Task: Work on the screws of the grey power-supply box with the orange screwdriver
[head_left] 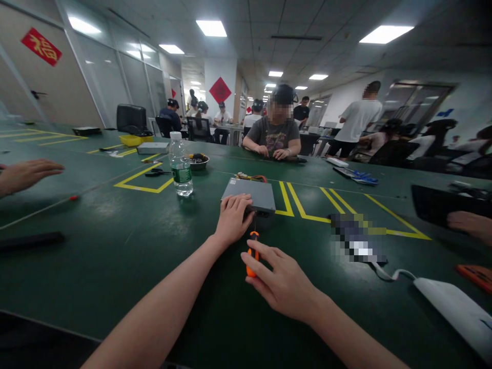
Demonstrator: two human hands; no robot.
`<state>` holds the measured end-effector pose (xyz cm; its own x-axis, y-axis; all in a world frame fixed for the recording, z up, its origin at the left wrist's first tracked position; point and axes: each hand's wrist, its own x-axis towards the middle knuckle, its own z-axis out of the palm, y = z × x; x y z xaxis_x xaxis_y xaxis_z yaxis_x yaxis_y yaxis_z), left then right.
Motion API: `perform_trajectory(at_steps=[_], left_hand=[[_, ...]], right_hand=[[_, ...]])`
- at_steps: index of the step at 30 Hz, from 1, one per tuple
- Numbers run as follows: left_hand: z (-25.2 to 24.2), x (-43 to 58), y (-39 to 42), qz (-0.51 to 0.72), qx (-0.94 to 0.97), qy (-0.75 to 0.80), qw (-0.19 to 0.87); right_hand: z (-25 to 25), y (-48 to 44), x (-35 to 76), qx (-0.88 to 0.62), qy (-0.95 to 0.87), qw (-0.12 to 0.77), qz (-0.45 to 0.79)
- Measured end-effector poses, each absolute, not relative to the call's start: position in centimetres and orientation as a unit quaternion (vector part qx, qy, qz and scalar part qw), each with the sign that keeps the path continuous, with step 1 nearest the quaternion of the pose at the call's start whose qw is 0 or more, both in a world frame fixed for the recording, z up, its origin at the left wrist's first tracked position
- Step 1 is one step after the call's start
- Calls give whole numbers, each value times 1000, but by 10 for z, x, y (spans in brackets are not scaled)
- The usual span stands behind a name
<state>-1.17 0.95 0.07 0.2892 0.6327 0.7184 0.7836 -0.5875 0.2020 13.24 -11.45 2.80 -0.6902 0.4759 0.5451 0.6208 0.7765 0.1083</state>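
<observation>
A flat grey metal box (250,195) lies on the green table (115,241) in front of me, with coloured wires at its far edge. My left hand (232,219) rests on its near left corner, fingers curled over the edge. My right hand (279,279) pinches the orange handle of a screwdriver (251,256), whose dark shaft points at the box's near face.
A water bottle (180,165) and a small bowl (199,161) stand to the left beyond the box. Yellow tape lines mark the table. A white device with cable (451,307) lies at the right. Other people's hands show at the left (26,174) and right (471,224) edges; a person sits opposite.
</observation>
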Motion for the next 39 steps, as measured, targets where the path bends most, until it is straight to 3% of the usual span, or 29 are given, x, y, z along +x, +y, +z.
perform_trajectory(at_steps=[7, 13, 21, 28, 35, 39], left_hand=[[2, -13, 8, -395, -800, -442, 89], [3, -13, 8, -397, -801, -441, 84], [2, -13, 9, -397, -799, -443, 83], [2, -13, 9, -396, -800, -442, 85], [3, -13, 9, -400, -800, -439, 82], [2, -13, 9, -404, -798, -440, 81]], right_hand=[[27, -110, 132, -287, -900, 294, -144], [28, -114, 133, -303, -913, 239, -131], [22, -103, 137, -287, -868, 360, -186], [30, -113, 132, -309, -897, 275, -158], [23, -109, 133, -288, -886, 322, -167], [25, -113, 129, -310, -893, 292, -143]])
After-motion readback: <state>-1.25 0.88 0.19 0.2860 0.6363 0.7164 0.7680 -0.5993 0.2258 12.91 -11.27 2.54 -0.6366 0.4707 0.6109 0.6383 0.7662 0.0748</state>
